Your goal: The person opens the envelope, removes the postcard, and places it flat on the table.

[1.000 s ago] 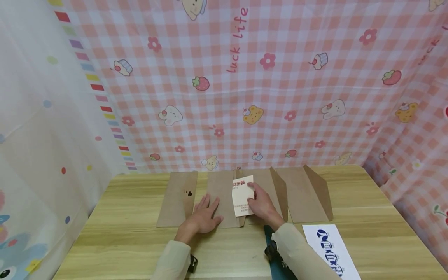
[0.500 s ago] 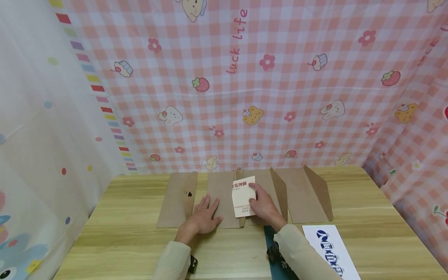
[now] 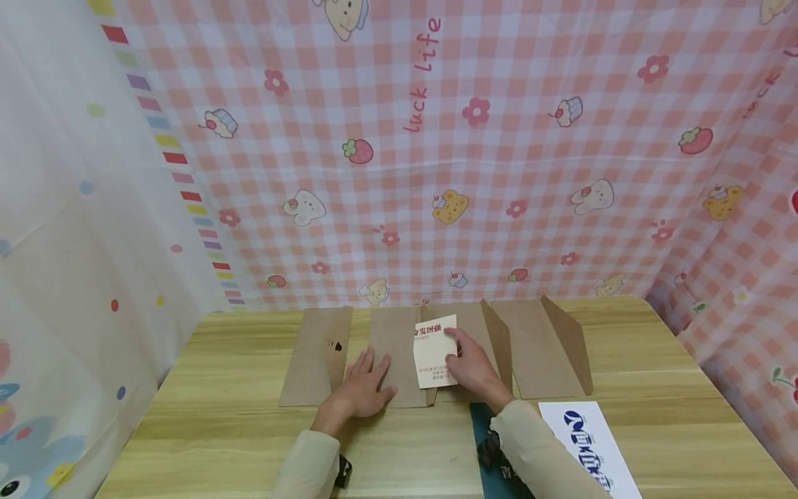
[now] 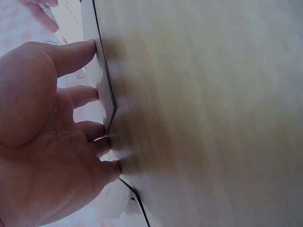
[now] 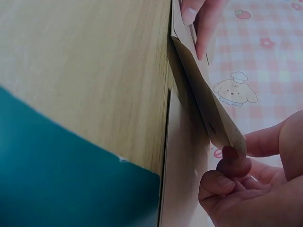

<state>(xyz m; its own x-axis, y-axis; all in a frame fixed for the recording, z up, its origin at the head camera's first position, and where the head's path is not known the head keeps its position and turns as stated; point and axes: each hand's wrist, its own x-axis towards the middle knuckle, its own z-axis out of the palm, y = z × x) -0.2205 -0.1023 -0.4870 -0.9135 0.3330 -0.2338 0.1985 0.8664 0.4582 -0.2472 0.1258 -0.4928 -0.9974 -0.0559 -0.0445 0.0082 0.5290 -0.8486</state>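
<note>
1. The desk [image 3: 218, 416] has a pale wood-grain top. Four kraft envelopes [image 3: 524, 353] lie in a row along its far edge, between the far corners.
2. The second envelope [image 3: 389, 326] from the desk's left edge is plain brown, its flap partly hidden. It should be light, thin and fairly stiff, easy to crease and apt to slide, so pressing its body flat is the sensible hold.
3. A teal sheet [image 3: 481, 419] reaches towards the desk's near edge, right of centre, partly under the right sleeve.
4. A white sheet [image 3: 592, 433] with dark blue characters lies nearer the desk's right edge, also partly under that sleeve.
5. The left hand [image 3: 364, 387] rests on the second envelope, fingers spread apart and gripping nothing.
6. The right hand [image 3: 469, 364] pinches the card's right edge, thumb and fingers clamped on it.
7. The cream card [image 3: 434, 355] is at the second envelope's flap end, midway along the desk's far edge, its gripped end apparently raised. Its left edge meets the envelope's mouth, so part may sit inside. It looks matt, with upside-down red characters and smaller lines. It should feel light and springy, bending if forced; its free right edge is the place to pinch.
</note>
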